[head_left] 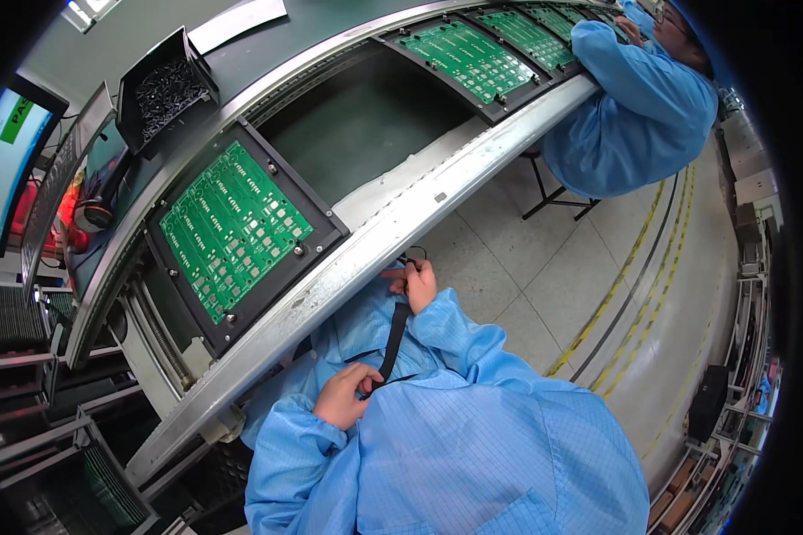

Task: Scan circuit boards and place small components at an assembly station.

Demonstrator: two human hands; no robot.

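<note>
A black strap (395, 339) runs between my hands, over the lap of my blue gown. The fingers of my left hand (341, 397) are closed on its lower end. Higher up, close to the conveyor rail, my right hand (419, 283) is curled around the strap's other end; a thin dark cord loops out beside it. Just past the rail lies a green circuit board (234, 230) in a black frame (328, 234), touched by neither hand.
The metal conveyor rail (437, 198) crosses in front of me. Farther along sit more framed green boards (464, 58). A black bin of small dark parts (165, 94) and a monitor (9, 165) stand beyond. At the right, a co-worker in blue (638, 120) sits at the line.
</note>
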